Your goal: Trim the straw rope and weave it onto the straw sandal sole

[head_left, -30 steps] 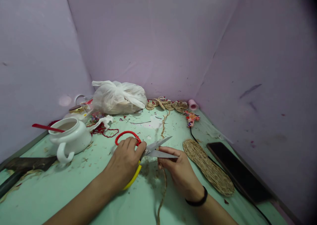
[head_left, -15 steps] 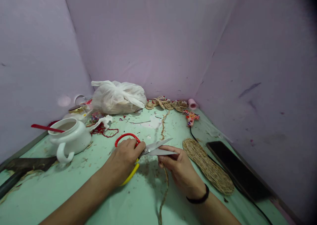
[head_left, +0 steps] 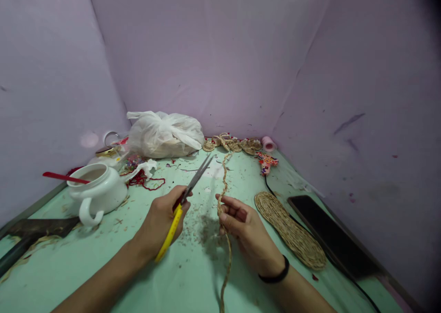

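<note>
My left hand [head_left: 164, 221] is wrapped round a pair of scissors [head_left: 198, 177] with a yellow and a red handle. Their blades lie close together and point up and away, left of the rope. Between the thumb and fingers of my right hand [head_left: 243, 223] is a thin twisted straw rope [head_left: 226, 177]. It runs from the back of the table through my fingers and down past the lower edge of the view. Right of that hand lies a woven straw sole [head_left: 289, 230]. A dark band circles my right wrist.
A white pot [head_left: 99, 193] with a red stick stands at left, near a dark-bladed tool [head_left: 41, 228]. Behind are a tied plastic bag [head_left: 165, 136], small straw pieces [head_left: 250, 146] and a pink spool [head_left: 268, 144]. At right lie a patterned corded tool [head_left: 267, 162] and a black phone [head_left: 330, 237].
The scissors have swung away from my right hand, moving left and turning upward, and their blades have closed. My right hand stays in place with the rope.
</note>
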Motion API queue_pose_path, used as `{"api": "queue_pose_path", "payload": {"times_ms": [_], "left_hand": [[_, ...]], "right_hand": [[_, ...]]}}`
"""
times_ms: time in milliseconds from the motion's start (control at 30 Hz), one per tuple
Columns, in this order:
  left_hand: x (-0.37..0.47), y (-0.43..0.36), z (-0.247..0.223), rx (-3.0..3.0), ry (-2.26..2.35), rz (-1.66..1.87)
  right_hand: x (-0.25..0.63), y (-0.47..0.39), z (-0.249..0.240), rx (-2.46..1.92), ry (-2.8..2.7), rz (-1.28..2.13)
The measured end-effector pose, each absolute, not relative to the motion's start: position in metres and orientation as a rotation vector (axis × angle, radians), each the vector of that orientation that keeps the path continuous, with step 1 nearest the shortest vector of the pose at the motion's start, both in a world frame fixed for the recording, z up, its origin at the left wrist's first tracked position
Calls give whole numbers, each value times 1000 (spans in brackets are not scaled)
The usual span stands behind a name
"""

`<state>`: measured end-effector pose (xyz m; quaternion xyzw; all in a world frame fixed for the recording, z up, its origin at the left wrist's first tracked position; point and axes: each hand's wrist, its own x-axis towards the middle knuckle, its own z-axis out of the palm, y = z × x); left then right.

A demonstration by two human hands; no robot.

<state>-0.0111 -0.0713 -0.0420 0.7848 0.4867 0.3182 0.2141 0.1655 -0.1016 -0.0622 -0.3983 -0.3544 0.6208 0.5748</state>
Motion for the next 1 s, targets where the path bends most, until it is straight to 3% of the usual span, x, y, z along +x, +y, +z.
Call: {"api": "queue_pose_path", "payload": {"times_ms": [367, 633, 833, 1000], "left_hand": [[9, -90, -38, 1519, 1196, 972], [26, -84, -52, 1491, 1185, 969], [35, -71, -51, 1373, 1168, 1003], [33, -62, -53, 1132, 1037, 1058]], "right_hand": [[163, -102, -65, -994, -936, 1383], [150, -110, -73, -1422, -1376, 862], [147, -117, -76, -1375, -1605, 655], [146, -114, -74, -1277, -1327, 975]]}}
